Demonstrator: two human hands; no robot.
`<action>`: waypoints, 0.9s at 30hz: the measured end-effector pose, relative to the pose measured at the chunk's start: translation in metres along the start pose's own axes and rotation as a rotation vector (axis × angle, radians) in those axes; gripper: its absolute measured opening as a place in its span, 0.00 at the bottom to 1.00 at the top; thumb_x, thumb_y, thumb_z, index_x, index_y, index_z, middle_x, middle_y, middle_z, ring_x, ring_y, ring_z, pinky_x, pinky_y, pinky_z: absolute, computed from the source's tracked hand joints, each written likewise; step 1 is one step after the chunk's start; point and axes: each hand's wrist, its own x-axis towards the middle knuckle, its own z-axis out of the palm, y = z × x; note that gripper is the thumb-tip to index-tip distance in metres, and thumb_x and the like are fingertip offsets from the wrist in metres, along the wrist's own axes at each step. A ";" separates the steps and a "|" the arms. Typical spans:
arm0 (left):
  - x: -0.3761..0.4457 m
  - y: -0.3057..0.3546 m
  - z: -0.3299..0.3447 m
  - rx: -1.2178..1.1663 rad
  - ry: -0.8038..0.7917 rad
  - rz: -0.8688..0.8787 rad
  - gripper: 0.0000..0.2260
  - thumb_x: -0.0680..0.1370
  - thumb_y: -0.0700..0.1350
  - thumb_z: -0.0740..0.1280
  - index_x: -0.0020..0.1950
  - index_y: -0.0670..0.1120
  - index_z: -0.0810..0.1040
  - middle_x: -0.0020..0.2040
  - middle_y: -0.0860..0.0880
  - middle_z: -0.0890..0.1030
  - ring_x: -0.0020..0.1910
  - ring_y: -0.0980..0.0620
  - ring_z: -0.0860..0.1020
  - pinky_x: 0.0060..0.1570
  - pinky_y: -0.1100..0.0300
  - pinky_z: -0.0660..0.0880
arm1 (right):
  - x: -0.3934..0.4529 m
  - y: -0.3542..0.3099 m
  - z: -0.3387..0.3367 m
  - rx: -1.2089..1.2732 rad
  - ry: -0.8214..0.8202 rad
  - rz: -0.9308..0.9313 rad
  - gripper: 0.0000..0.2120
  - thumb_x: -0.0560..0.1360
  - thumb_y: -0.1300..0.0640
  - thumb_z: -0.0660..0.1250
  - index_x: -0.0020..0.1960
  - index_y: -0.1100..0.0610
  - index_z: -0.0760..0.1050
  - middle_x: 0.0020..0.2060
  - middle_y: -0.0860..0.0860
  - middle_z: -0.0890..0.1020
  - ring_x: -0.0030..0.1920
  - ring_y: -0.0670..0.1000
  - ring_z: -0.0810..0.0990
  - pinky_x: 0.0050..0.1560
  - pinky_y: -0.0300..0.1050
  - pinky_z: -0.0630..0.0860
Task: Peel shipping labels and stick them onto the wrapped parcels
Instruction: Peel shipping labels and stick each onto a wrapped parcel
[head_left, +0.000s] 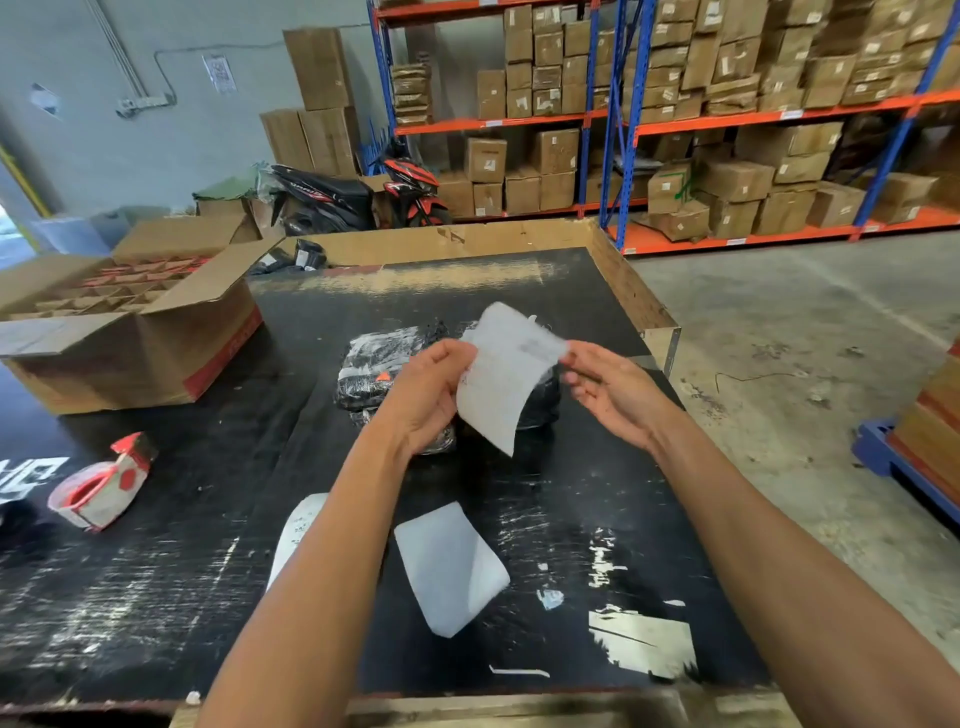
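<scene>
A white shipping label is held up over the black table. My left hand pinches its left edge and my right hand pinches its upper right corner, so the sheet curls between them. Under and behind the label lies a parcel wrapped in black plastic, partly hidden by my hands and the label. A blank white backing sheet lies flat on the table nearer to me. Another printed label sits left of it, half covered by my left forearm.
A red and white tape dispenser rests at the left of the table. An open cardboard box with dividers stands at the far left. More black parcels lie at the table's far edge. Shelves of cartons and a motorbike stand behind.
</scene>
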 end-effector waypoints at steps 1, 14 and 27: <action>0.006 0.004 0.002 -0.026 0.070 0.020 0.07 0.81 0.38 0.65 0.44 0.44 0.78 0.39 0.48 0.83 0.37 0.53 0.78 0.38 0.59 0.77 | 0.002 0.002 0.004 0.001 0.002 0.020 0.18 0.80 0.50 0.64 0.64 0.60 0.78 0.54 0.55 0.83 0.49 0.49 0.82 0.51 0.39 0.79; 0.066 0.019 -0.016 0.273 0.202 0.036 0.05 0.81 0.38 0.65 0.51 0.42 0.80 0.48 0.44 0.85 0.39 0.51 0.82 0.38 0.59 0.80 | 0.070 -0.014 0.051 -0.491 0.278 -0.144 0.11 0.79 0.55 0.70 0.59 0.59 0.79 0.55 0.60 0.84 0.44 0.50 0.81 0.45 0.42 0.78; 0.084 0.017 -0.019 0.405 0.161 -0.130 0.07 0.81 0.37 0.63 0.50 0.38 0.80 0.51 0.43 0.86 0.43 0.49 0.85 0.38 0.59 0.83 | 0.100 0.000 0.043 -0.854 0.423 -0.131 0.09 0.74 0.59 0.75 0.54 0.56 0.81 0.43 0.53 0.84 0.36 0.49 0.81 0.31 0.40 0.76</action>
